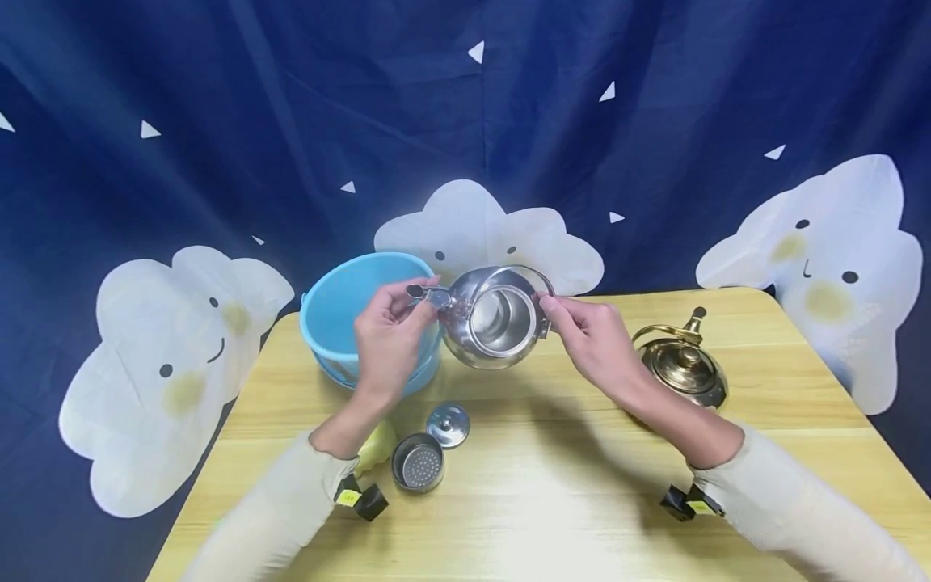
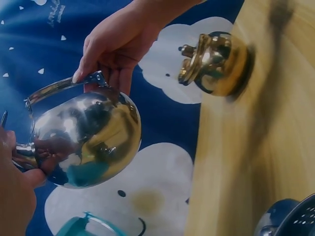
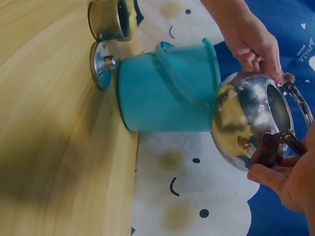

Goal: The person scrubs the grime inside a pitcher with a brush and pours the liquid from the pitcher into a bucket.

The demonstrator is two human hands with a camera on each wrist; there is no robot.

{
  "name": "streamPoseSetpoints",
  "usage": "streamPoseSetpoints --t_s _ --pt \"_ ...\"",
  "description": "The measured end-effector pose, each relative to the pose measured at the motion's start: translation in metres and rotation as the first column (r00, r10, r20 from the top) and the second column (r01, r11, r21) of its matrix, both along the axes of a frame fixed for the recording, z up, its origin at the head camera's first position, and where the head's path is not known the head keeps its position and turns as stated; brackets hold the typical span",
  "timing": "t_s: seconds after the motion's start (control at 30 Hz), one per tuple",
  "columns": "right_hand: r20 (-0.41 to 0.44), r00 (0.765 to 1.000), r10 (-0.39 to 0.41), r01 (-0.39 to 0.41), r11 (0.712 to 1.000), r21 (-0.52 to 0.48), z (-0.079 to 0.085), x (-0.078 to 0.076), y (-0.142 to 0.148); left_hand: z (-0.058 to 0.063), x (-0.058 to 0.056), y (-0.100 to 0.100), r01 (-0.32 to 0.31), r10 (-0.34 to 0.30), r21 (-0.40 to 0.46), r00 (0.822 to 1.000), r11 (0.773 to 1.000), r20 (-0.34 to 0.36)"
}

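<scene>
A shiny silver teapot, lidless, hangs in the air above the table, its round opening turned toward the head camera. My left hand pinches its spout, while my right hand grips the end of the handle on the opposite side. In the left wrist view the teapot's polished belly shows between both hands. Below it on the table lie a round silver lid with a knob and a metal strainer cup with a perforated bottom, side by side.
A light blue bucket stands at the back left, behind my left hand. A gold teapot with its lid on sits at the right, partly behind my right forearm. A yellow-green object is half hidden by my left wrist.
</scene>
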State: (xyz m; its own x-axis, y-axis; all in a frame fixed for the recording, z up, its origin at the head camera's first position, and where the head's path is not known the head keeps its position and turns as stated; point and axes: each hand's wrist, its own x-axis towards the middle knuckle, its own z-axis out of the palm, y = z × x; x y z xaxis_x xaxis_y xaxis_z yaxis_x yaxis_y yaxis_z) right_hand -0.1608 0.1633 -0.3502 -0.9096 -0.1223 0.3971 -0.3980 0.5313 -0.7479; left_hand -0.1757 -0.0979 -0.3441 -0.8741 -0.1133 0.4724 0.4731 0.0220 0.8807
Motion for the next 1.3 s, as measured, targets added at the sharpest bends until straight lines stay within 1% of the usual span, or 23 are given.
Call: streamPoseSetpoints --t_s 0.13,0.23,0.33,0.43,0.6,0.73,0.8,1.0,1.1,1.2,1.3 --pt "0.035 0.999 -0.032 0.032 0.999 0.014 -0.004 0.001 0.006 -0.006 0.000 0.006 0.021 -0.022 0.012 0.999 1.000 0.049" --pt "0.050 0.997 -0.063 0.062 0.998 0.028 -0.007 0.001 0.009 -0.012 0.001 0.011 0.034 -0.037 0.034 0.994 0.999 0.102" --pt "0.052 0.994 -0.091 0.089 0.995 0.045 -0.009 0.001 0.013 -0.017 0.002 0.016 0.046 -0.057 0.073 0.986 0.996 0.159" --pt "0.049 0.993 -0.103 0.100 0.993 0.062 -0.011 0.000 0.016 -0.021 0.003 0.022 0.035 -0.055 0.098 0.974 0.995 0.218" --pt "0.064 0.990 -0.129 0.123 0.989 0.085 -0.016 -0.002 0.021 -0.030 0.003 0.031 0.016 -0.046 0.103 0.957 0.995 0.287" --pt "0.093 0.984 -0.154 0.146 0.985 0.086 -0.019 -0.001 0.024 -0.038 0.002 0.036 0.029 -0.064 0.113 0.947 0.993 0.313" --pt "0.108 0.981 -0.160 0.151 0.985 0.084 -0.021 -0.001 0.025 -0.041 0.003 0.039 0.040 -0.075 0.115 0.946 0.993 0.315" --pt "0.133 0.977 -0.166 0.155 0.984 0.093 -0.027 0.000 0.029 -0.048 0.002 0.046 0.049 -0.072 0.078 0.941 0.996 0.330" --pt "0.144 0.976 -0.164 0.152 0.984 0.094 -0.031 -0.001 0.031 -0.051 0.001 0.049 0.050 -0.071 0.067 0.929 0.996 0.363" --pt "0.164 0.973 -0.163 0.148 0.984 0.097 -0.034 -0.001 0.033 -0.055 0.000 0.052 0.054 -0.077 0.068 0.911 0.996 0.406" --pt "0.178 0.969 -0.171 0.154 0.982 0.107 -0.038 -0.002 0.034 -0.060 -0.002 0.054 0.061 -0.093 0.086 0.895 0.994 0.435"
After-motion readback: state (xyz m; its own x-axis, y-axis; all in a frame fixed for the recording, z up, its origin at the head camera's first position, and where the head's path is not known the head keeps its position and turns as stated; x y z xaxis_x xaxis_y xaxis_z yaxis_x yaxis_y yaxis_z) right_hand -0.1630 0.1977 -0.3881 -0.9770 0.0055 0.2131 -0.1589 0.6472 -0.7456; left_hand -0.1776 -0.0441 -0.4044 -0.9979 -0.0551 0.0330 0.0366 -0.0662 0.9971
